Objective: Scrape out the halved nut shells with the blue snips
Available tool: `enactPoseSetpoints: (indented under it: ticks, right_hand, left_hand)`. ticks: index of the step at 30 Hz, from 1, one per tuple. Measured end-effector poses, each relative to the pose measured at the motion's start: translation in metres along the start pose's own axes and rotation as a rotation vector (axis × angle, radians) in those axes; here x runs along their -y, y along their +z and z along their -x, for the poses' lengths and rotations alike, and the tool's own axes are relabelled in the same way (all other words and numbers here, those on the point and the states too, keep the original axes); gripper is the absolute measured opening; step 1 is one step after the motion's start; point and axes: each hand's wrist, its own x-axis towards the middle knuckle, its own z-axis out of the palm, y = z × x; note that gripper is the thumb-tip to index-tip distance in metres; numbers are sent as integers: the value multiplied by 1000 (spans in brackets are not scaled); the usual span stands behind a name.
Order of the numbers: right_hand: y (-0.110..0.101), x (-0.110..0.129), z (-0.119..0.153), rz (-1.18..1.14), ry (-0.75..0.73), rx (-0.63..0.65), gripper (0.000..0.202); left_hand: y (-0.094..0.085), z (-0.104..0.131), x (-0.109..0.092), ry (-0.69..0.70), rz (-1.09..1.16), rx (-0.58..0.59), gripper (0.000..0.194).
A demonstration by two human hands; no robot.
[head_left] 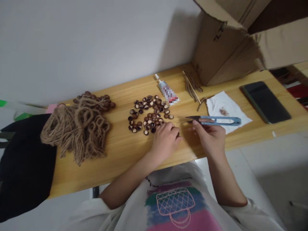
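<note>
My right hand (213, 139) is closed on blue thread snips (220, 120). Their dark blades point left, towards my other hand. My left hand (166, 138) is curled at the near right edge of a spread of halved nut shells (149, 117). A small dark brown piece shows at its fingertips, apparently one of these nut shells, mostly hidden by the fingers. Some shells lie with their pale or dark hollow insides up, others with the round brown side up. The blades and my left fingertips are a short gap apart.
Left on the wooden table (120, 163) lie jute cords (74, 131) and strung brown nuts (106, 102). Behind are a glue tube (166, 90), a thin stick (191, 86) and a cardboard box (216, 54). A stained white tissue (223, 99) and a phone (266, 102) lie right.
</note>
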Motion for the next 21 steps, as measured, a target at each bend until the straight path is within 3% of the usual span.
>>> enactPoseSetpoints:
  ticks: [3,6,13,17,21]
  right_hand:
    - [0,-1,1,-11,44,24,36]
    - [-2,-3,-1,-14,62,7,36]
    - [-19,-7,-5,-12,103,-58,34]
    - [-16,22,-9,-81,3,-56,28]
    - [-5,81,-10,-201,-172,-50,34]
  left_hand:
    - [3,0,3,-20,84,-13,9]
    - [-5,1,9,-61,202,-80,14]
    - [-62,11,49,-297,522,-402,19]
    - [-83,16,57,-379,690,-446,24]
    - [-102,13,37,-343,804,-466,28]
